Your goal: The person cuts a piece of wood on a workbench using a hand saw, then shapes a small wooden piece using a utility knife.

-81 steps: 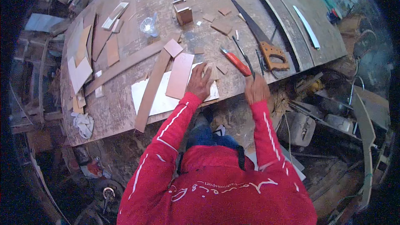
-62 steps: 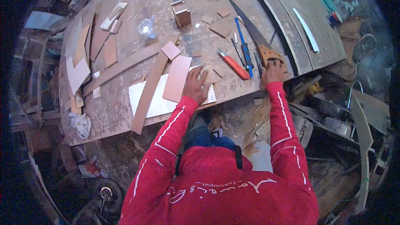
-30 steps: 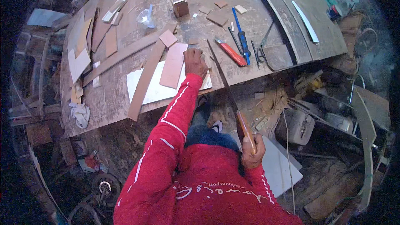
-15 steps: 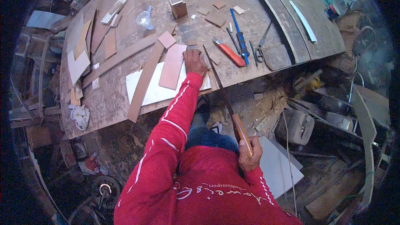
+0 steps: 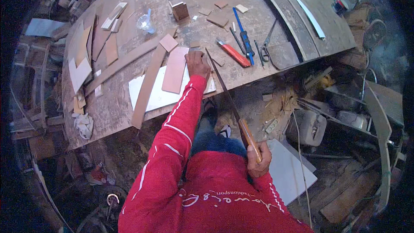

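My right hand (image 5: 258,159), low and near my body, is wrapped round the orange-brown wooden handle of a handsaw (image 5: 228,92). The saw's long, dark, narrow blade slants up and left across the table's front edge, its tip close to my left hand (image 5: 198,64). That hand presses down near the edge with curled fingers; whatever lies under them is mostly hidden. Just left of it is a flat pinkish wooden strip (image 5: 175,71), lying over a white sheet (image 5: 148,89). A long brown strip (image 5: 148,88) crosses the same sheet, with a small square piece (image 5: 168,42) at its top.
A red utility knife (image 5: 233,53), a blue tool (image 5: 245,39) and scissors (image 5: 266,51) lie right of the saw on the wooden table (image 5: 142,0). Farther back are a small wooden block (image 5: 178,9) and a clear cup (image 5: 145,23). Offcuts are piled at left; a jerrycan (image 5: 311,128) stands below right.
The table and its things sit slightly farther left in the view. My left hand has shifted a little with them; the right hand and saw handle look the same.
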A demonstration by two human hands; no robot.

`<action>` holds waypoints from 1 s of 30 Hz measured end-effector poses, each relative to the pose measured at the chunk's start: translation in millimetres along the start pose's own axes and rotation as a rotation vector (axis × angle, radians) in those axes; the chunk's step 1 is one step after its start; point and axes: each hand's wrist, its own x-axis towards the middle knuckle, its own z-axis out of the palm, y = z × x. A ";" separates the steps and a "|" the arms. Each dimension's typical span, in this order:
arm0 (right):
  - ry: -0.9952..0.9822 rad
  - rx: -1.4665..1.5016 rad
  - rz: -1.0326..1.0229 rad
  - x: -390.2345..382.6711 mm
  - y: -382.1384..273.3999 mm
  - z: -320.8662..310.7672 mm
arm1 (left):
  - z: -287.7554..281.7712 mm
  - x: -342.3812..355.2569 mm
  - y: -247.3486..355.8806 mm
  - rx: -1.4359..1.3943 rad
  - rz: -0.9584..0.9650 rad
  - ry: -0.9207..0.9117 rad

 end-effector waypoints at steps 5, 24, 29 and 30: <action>0.014 -0.011 -0.023 -2.7 0.9 0.7 | 1.0 0.3 -2.0 0.002 -0.006 -0.003; -0.098 0.050 0.067 -10.6 -13.6 5.5 | -1.5 2.5 -1.8 -0.014 0.013 0.009; -0.091 0.026 0.010 -2.9 -15.7 18.2 | -0.1 1.0 0.7 -0.020 0.014 0.004; -0.108 0.007 0.022 -0.1 -17.9 19.7 | -0.7 2.2 -0.9 -0.014 0.024 0.002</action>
